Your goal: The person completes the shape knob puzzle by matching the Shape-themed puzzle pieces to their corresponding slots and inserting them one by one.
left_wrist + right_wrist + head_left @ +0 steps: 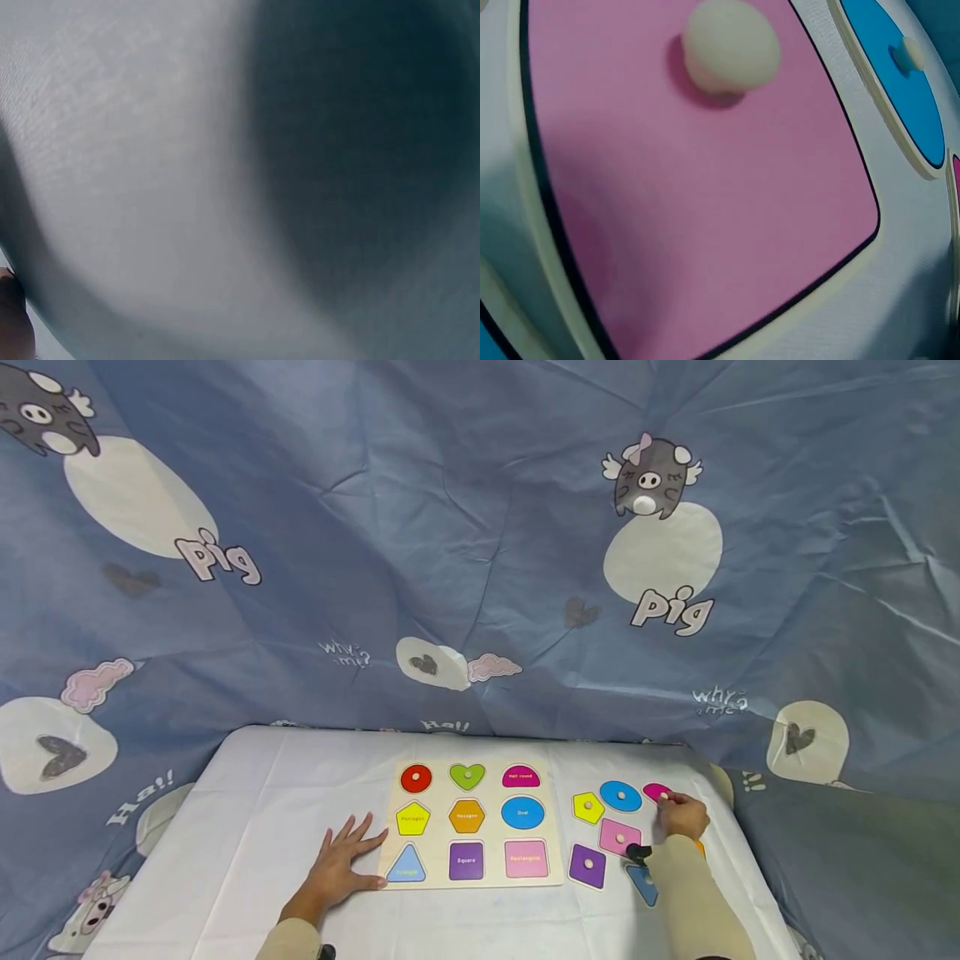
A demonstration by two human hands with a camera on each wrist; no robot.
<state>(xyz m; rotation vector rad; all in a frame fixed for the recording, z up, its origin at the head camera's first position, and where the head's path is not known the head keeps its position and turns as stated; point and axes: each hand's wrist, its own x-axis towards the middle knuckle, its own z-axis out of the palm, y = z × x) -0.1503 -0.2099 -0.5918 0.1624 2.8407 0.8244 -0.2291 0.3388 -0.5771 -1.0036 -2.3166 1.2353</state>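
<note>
A wooden shape puzzle board lies flat on the white table. Its red circle and green heart have knobs, while the other shapes are printed recesses with names. My left hand rests with spread fingers, thumb and a fingertip at the board's left edge. To the right of the board, my right hand pinches the knob of the magenta half-round piece. The pink rectangle piece fills most of the right wrist view, beside the blue oval piece.
Near the right forearm lie a yellow pentagon piece, a purple square piece and a blue triangle piece. An orange piece is mostly hidden by the sleeve. Behind the table hangs blue pig-print cloth.
</note>
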